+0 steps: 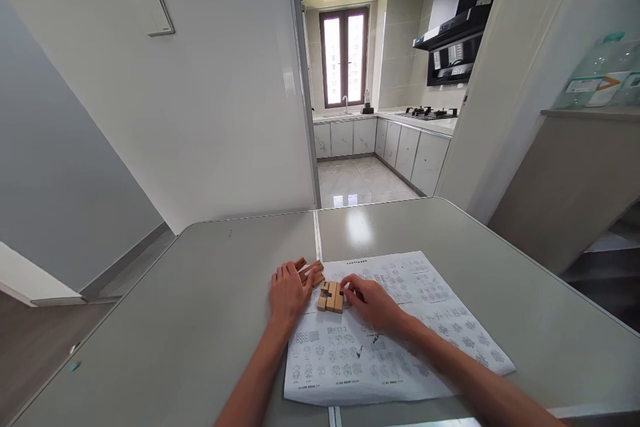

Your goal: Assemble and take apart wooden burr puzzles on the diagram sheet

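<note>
A cluster of light wooden blocks (331, 296) lies on a white printed sheet (400, 340) full of small diagrams, on a grey table (200, 320). My right hand (371, 301) has its fingertips pinched against the right side of that cluster. My left hand (289, 292) rests at the sheet's left edge with its fingers curled over darker wooden pieces (311, 269) lying just beyond the cluster.
The table has a seam down its middle and rounded far corners. Past it an open doorway (350, 147) leads to a kitchen with cabinets and a window. A counter with plastic bottles (600, 73) stands at the right; a white wall stands at the left.
</note>
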A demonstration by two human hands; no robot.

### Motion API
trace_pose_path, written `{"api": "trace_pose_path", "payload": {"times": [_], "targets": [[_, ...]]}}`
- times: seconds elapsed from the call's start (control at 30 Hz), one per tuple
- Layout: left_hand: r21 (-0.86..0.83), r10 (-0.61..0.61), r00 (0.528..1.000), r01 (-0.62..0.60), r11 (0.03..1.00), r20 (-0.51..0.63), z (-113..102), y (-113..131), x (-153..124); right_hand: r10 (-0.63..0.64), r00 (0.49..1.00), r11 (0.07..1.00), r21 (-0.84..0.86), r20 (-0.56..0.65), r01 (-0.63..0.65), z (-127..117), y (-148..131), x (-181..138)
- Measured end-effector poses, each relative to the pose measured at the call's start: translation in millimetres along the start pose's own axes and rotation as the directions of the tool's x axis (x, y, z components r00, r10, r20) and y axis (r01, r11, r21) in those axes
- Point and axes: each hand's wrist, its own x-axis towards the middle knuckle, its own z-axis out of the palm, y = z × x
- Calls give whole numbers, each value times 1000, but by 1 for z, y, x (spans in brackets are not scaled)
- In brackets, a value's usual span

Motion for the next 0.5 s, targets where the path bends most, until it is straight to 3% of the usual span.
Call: {"api": "trace_pose_path", "payload": {"times": [0.5], "targets": [[-156, 38, 993, -20, 988, 111, -8, 0, 1, -34, 999, 999, 1, -13, 34, 1, 4, 0]]}}
